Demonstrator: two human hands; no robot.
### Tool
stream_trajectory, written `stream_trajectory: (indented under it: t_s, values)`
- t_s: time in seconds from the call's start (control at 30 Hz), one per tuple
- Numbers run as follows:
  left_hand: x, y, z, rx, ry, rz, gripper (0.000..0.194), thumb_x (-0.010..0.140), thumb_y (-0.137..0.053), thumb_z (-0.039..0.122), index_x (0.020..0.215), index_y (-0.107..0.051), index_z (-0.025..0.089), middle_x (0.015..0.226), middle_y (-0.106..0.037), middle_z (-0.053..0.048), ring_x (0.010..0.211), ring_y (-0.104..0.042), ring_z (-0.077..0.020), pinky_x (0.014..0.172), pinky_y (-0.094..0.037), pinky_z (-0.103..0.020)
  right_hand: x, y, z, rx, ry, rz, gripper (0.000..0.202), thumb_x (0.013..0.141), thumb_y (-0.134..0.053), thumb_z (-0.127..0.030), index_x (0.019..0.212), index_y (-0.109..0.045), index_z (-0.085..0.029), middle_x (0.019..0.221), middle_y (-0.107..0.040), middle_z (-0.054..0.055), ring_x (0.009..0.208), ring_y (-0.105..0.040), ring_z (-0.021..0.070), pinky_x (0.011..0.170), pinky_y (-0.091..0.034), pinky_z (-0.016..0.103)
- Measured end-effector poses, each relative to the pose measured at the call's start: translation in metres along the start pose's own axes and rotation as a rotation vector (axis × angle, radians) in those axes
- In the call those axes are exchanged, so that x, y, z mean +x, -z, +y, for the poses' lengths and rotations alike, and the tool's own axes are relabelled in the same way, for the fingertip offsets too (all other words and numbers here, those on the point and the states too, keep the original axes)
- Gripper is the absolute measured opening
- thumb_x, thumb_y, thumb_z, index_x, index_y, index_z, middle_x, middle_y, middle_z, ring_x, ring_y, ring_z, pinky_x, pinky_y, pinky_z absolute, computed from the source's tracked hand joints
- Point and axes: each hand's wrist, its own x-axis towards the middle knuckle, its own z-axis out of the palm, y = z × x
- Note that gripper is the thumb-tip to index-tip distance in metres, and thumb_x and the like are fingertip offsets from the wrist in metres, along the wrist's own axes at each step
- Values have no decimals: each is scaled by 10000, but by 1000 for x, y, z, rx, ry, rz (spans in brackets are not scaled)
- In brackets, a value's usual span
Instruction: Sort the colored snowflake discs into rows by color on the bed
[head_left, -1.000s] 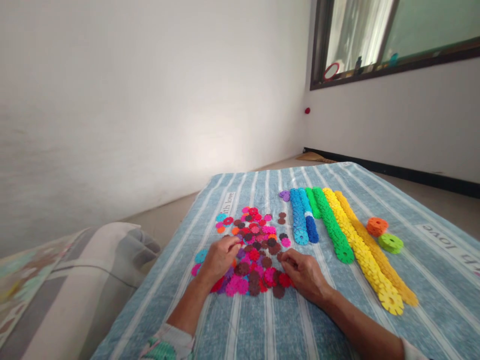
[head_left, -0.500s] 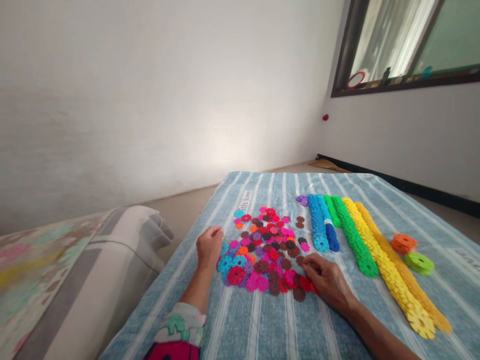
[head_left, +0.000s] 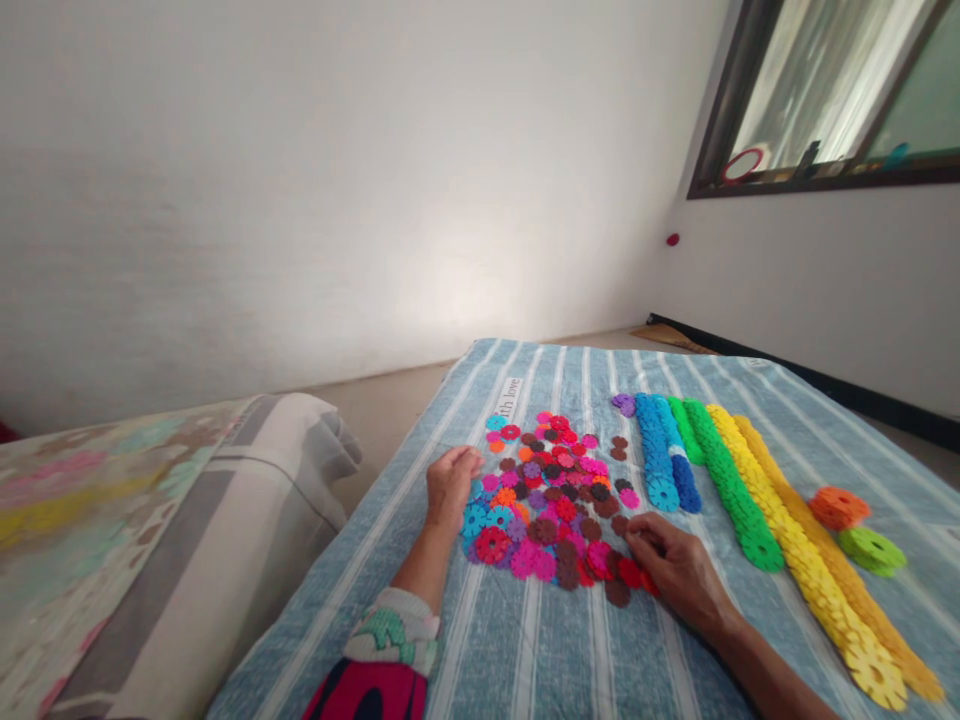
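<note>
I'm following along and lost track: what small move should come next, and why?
Probably the left hand should pick up the light-blue disc near it. That disc lies at the left edge of the mixed pile, while a blue row is laid out to the pile's right, its near end a similar light blue.

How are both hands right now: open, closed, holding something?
Left hand: curled; whether it holds anything cannot be told.
Right hand: curled beside colourful discs; grip cannot be told.
</note>
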Motion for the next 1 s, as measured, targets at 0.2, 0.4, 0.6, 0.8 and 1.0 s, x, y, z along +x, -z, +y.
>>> stream_trajectory:
  t_s: [0.2, 0.4, 0.6, 0.8, 1.0]
  values:
    - [-5, -5, -2, -18, 9, -46, 313, 655, -638, 373, 835, -661, 118, 703, -704, -41, 737, -687, -205, 681, -539, -291, 0, 0, 0, 4, -11, -3, 295, 857, -442, -416, 814, -624, -189, 625, -595, 11, 549, -517, 158, 520, -383, 256]
    - [-17, -20, -3, -32, 4, -139, 350, 638, -672, 408, 840, -674, 123, 689, -706, -34, 742, -687, -206, 738, -532, -312, 1, -1, -4, 30, 0, 11, 306, 852, -446, -420, 798, -633, -184, 605, -580, 4, 547, -517, 155, 512, -392, 249]
    - [-24, -31, 9, -48, 33, -200, 353, 627, -687, 390, 847, -690, 114, 730, -719, -55, 771, -685, -216, 744, -534, -323, 2, -2, 1, 13, 4, 6, 282, 861, -448, -380, 811, -638, -178, 609, -567, -8, 546, -509, 142, 519, -373, 239]
    - [4, -24, 17, 14, 54, -145, 273, 616, -666, 331, 783, -681, 114, 667, -702, -45, 678, -673, -178, 627, -518, -265, 2, -3, -1, 51, -12, -5, 248, 864, -459, -359, 814, -625, -182, 613, -566, -15, 551, -512, 139, 520, -368, 232]
    - [24, -21, 8, 8, 86, -128, 265, 615, -651, 313, 776, -667, 103, 658, -695, -60, 629, -658, -165, 545, -502, -241, 0, -3, -3, 48, -36, -7, 270, 875, -457, -388, 832, -631, -187, 569, -538, -24, 531, -501, 142, 509, -377, 231]
